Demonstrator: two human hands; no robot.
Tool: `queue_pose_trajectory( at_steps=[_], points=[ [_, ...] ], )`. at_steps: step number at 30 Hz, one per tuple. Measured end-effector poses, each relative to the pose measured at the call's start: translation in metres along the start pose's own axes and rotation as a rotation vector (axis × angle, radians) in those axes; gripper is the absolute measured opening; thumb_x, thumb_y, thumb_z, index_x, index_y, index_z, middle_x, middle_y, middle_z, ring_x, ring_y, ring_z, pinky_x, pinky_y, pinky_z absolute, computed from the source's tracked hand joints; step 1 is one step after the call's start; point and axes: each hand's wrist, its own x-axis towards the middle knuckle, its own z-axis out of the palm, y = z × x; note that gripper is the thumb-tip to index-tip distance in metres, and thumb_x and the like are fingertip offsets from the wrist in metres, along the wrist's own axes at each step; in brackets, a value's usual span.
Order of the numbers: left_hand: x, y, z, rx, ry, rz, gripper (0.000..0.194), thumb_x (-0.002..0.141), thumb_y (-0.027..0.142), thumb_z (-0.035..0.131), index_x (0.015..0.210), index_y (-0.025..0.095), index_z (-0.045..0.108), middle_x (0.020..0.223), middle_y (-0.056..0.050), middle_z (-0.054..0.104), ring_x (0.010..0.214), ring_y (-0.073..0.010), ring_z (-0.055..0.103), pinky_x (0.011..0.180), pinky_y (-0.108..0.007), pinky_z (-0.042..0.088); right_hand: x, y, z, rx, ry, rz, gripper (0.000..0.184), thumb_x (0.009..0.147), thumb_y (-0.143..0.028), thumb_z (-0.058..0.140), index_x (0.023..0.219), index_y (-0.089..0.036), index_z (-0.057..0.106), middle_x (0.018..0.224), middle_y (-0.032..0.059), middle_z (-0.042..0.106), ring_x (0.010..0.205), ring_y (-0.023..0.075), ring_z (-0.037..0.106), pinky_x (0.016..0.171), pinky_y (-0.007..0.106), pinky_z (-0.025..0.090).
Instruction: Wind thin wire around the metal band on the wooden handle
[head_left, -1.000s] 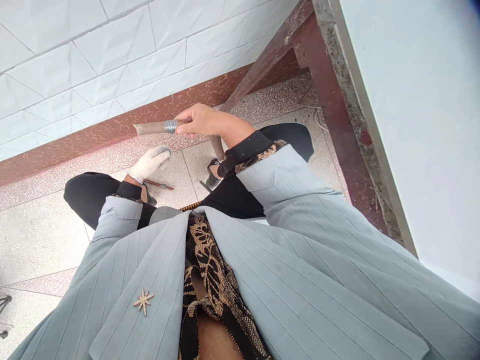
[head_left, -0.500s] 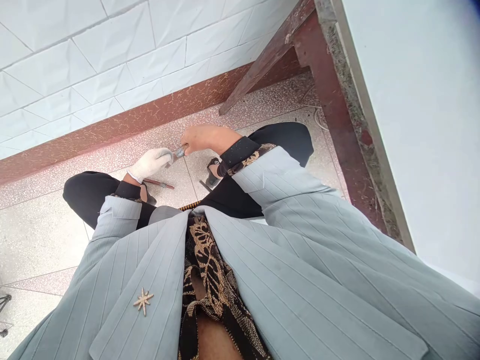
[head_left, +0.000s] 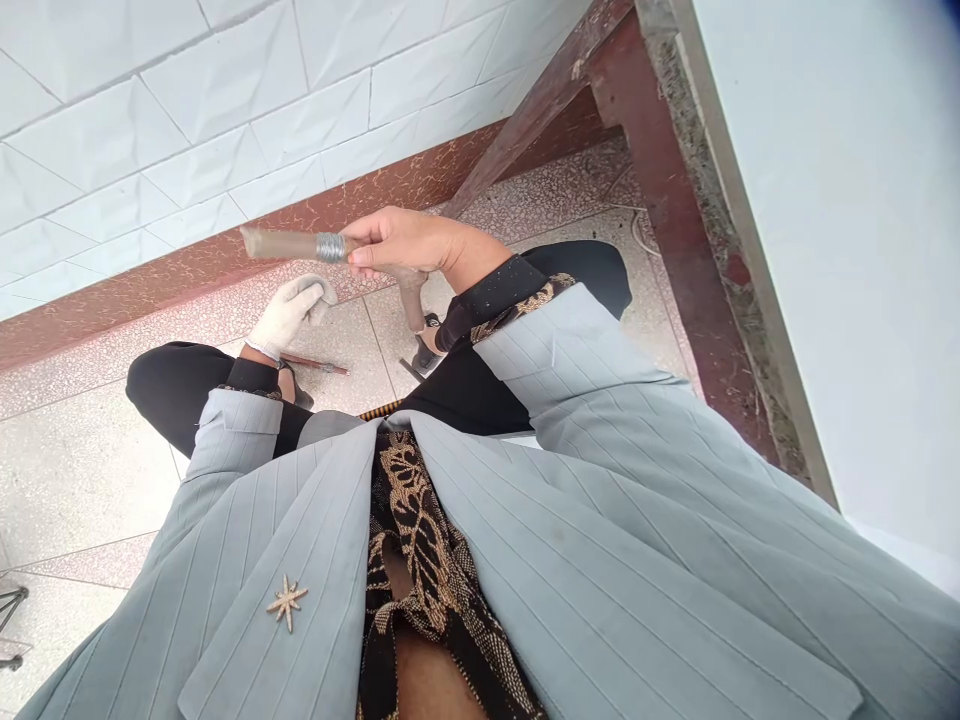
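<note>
My right hand, bare, is closed around a brown pipe-like piece with silver wire wound round it near the fingers. Its free end points left, over the skirting. A brown length also shows below the palm, down towards my shoe; the hand hides how the two parts join. Lower and to the left, my left hand wears a white knitted glove. Its fingers are curled at a pale, rounded bit that I cannot make out. Under that wrist a thin reddish-brown rod lies on the floor.
A white tiled wall with a red-brown skirting runs across the front. On the right stands a table with a dark red wooden leg and a pale top. Speckled floor tiles lie around my bent knees.
My right hand has lifted the wire-wound piece up and away from my left hand, so more of it shows. My left hand has drawn slightly left and up, apart from it.
</note>
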Motion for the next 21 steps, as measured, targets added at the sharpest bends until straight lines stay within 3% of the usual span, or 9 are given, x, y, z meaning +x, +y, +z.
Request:
queue_pose_trajectory(
  at_steps=[2,4,8,10,14,21],
  points=[
    [-0.002,0.004,0.004,-0.023,-0.047,-0.004,0.035,0.096,0.053,0.063,0.090,0.019,0.067,0.060,0.004,0.047,0.054,-0.0115,0.042,0.056,-0.026,0.036,0.007,0.005,0.004,0.147,0.140,-0.031,0.011,0.111,-0.013,0.051,0.103,-0.017,0.057,0.088,0.0013,0.061,0.069,0.0111,0.054,0.069,0.024,0.049],
    [-0.004,0.009,0.006,0.042,-0.071,-0.017,0.030,0.095,0.047,0.062,0.087,0.019,0.066,0.062,0.004,0.045,0.055,-0.0112,0.039,0.055,-0.026,0.033,0.014,0.011,0.009,0.144,0.227,-0.024,0.009,0.110,-0.013,0.053,0.101,-0.018,0.054,0.083,0.0012,0.058,0.068,0.0123,0.053,0.066,0.024,0.048],
    [-0.006,0.017,0.007,0.247,-0.046,-0.006,0.026,0.092,0.042,0.056,0.083,0.019,0.063,0.073,0.000,0.054,0.066,-0.0137,0.046,0.061,-0.027,0.038,0.021,0.019,0.014,-0.326,0.317,0.053,0.005,0.102,-0.019,0.067,0.099,-0.017,0.063,0.092,0.0073,0.066,0.091,0.0218,0.064,0.079,0.029,0.048],
    [-0.007,0.019,0.006,0.327,-0.040,-0.001,0.027,0.092,0.043,0.053,0.083,0.019,0.062,0.076,-0.001,0.057,0.072,-0.0154,0.050,0.066,-0.028,0.042,0.021,0.019,0.015,-0.583,0.286,0.106,0.007,0.103,-0.021,0.066,0.106,-0.016,0.070,0.105,0.0118,0.071,0.103,0.0275,0.067,0.085,0.033,0.048],
    [-0.008,0.023,0.003,0.496,-0.043,-0.019,0.028,0.093,0.041,0.048,0.087,0.019,0.063,0.082,-0.003,0.063,0.080,-0.0185,0.057,0.076,-0.031,0.047,0.019,0.017,0.018,-0.816,0.133,0.141,0.024,0.104,-0.020,0.061,0.122,-0.012,0.076,0.119,0.0164,0.075,0.113,0.0323,0.070,0.090,0.035,0.047],
    [-0.006,0.025,-0.001,0.670,-0.122,-0.044,0.028,0.092,0.038,0.047,0.082,0.020,0.065,0.083,-0.006,0.068,0.082,-0.0219,0.062,0.082,-0.036,0.048,0.015,0.011,0.027,-0.892,-0.143,0.146,0.014,0.101,-0.012,0.072,0.110,-0.010,0.082,0.103,0.0118,0.078,0.095,0.0216,0.068,0.081,0.032,0.037]
  ],
)
